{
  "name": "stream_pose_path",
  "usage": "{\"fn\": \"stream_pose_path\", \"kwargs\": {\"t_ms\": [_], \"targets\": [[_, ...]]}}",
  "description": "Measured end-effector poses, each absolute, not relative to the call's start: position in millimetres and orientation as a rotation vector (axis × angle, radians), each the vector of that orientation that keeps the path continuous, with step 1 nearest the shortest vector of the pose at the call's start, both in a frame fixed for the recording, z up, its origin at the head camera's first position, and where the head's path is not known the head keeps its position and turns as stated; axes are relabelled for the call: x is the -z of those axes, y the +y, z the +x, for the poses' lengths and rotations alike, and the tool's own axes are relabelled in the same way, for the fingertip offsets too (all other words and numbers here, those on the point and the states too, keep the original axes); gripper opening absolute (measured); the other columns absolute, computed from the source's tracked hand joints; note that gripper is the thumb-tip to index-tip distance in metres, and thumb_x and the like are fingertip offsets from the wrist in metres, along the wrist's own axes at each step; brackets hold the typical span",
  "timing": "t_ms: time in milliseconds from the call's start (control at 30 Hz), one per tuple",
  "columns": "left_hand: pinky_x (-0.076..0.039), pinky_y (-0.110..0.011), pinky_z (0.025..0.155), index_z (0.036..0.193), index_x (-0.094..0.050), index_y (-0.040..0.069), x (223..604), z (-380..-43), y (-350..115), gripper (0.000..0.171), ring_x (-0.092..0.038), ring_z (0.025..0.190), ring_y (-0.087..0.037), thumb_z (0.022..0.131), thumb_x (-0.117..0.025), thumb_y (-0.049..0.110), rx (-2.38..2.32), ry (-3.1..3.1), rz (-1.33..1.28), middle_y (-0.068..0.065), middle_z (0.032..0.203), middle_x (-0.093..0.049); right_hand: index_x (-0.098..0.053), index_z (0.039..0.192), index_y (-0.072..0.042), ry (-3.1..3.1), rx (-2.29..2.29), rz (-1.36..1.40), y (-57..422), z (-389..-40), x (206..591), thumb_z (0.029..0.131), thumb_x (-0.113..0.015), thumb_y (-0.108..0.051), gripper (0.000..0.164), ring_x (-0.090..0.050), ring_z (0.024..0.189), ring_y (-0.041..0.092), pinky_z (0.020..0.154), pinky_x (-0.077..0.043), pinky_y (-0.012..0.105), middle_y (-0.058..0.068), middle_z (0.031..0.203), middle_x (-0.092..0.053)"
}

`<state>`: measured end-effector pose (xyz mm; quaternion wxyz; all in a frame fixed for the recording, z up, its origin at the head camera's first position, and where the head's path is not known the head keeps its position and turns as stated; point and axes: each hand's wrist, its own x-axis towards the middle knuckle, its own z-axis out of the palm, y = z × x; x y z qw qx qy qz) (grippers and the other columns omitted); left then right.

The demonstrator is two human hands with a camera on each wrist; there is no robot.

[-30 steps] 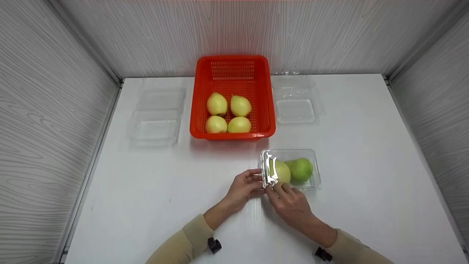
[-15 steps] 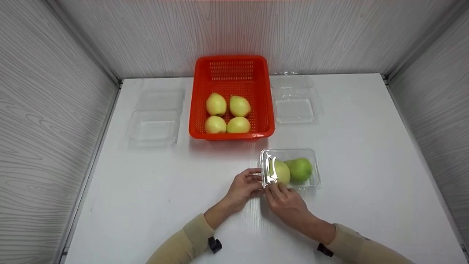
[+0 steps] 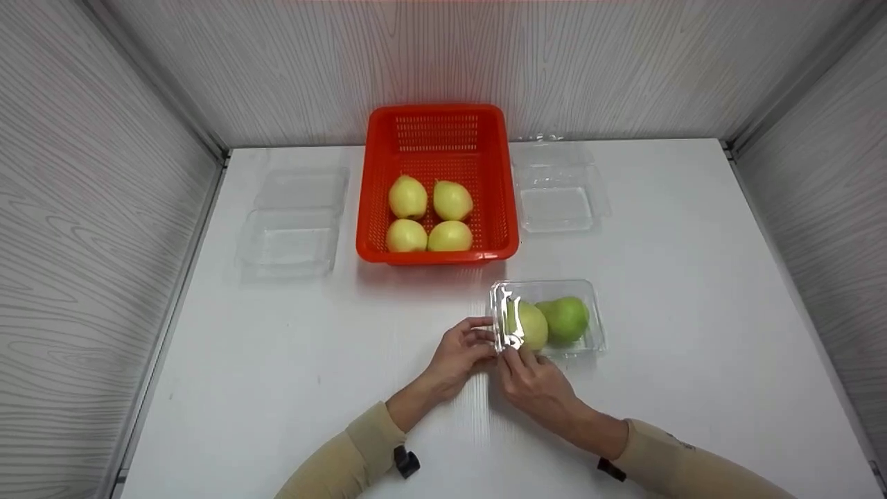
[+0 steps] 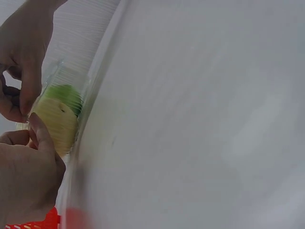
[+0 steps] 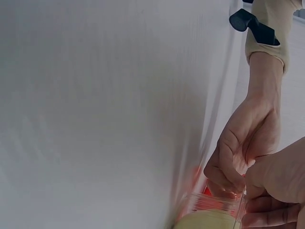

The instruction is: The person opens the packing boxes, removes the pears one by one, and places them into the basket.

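Note:
A clear plastic clamshell box (image 3: 589, 343) lies on the white table with its lid down. Inside, a pale yellow pear (image 3: 529, 327) sits at the left and a green pear (image 3: 569, 319) at the right. My left hand (image 3: 457, 360) holds the box's left end, its fingers along that side and its thumb near the front left corner. At that same corner my right hand (image 3: 540, 391) pinches the box's edge, its fingers curled. Both hands' fingertips nearly meet in the left wrist view, where the yellow pear (image 4: 59, 126) shows through the plastic.
Behind the hands stands a red basket (image 3: 438, 258) with several pale yellow pears (image 3: 409, 197). An open clear box (image 3: 291, 242) lies to its left, and more clear packaging (image 3: 558, 208) lies open to its right. Grey panels (image 3: 76, 208) wall the table.
My right hand has slid slightly left along the box's front edge toward the corner, with its forearm following. The left hand keeps its place, and the box stays nearly still.

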<state>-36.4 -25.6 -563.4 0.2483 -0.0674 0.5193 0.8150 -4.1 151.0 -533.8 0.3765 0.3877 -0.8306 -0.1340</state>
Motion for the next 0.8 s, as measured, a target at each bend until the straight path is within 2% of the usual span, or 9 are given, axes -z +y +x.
{"fn": "stream_pose_path", "kwargs": {"t_ms": [167, 333, 600, 800], "targets": [[-0.060, -0.028, 0.075, 0.138, -0.054, -0.001, 563.7, -36.9, -25.8, 0.051, -0.066, 0.085, -0.011, 0.089, -0.065, -0.011, -2.227, 1.412, -0.169, 0.000, 0.100, -0.065, -0.072, 0.087, -0.007, -2.106, 0.377, 1.034, 152.9, -7.0, 533.8, 0.108, -0.028, 0.003, 0.050, -0.053, 0.066, 0.012, 0.045, -0.038, 0.017, 0.004, 0.085, -0.063], [-0.060, -0.028, 0.075, 0.139, -0.053, -0.002, 563.9, -37.3, -25.8, 0.052, -0.066, 0.086, -0.012, 0.089, -0.063, -0.011, -2.233, 1.411, -0.164, 0.000, 0.100, -0.065, -0.074, 0.092, -0.007, -2.095, 0.379, 1.071, 156.3, -10.2, 535.4, 0.109, -0.027, 0.003, 0.051, -0.055, 0.068, 0.012, 0.048, -0.042, 0.016, 0.004, 0.086, -0.065], [-0.062, -0.028, 0.079, 0.141, -0.051, -0.001, 564.0, -37.1, -25.5, 0.052, -0.068, 0.090, -0.012, 0.091, -0.065, -0.008, -2.226, 1.415, -0.163, -0.001, 0.103, -0.066, -0.074, 0.096, -0.007, -2.105, 0.296, 1.078, 158.6, -12.6, 535.7, 0.113, -0.029, -0.007, 0.048, -0.054, 0.066, 0.011, 0.048, -0.044, 0.018, 0.003, 0.088, -0.064], [-0.062, -0.027, 0.079, 0.141, -0.052, -0.001, 565.8, -36.3, -23.0, 0.052, -0.069, 0.091, -0.012, 0.091, -0.064, -0.010, -2.244, 1.412, -0.194, -0.001, 0.103, -0.067, -0.074, 0.096, -0.006, -2.089, 0.269, 1.094, 160.8, -14.5, 537.0, 0.112, -0.030, -0.007, 0.047, -0.057, 0.066, 0.011, 0.049, -0.048, 0.019, 0.004, 0.087, -0.065]]}}
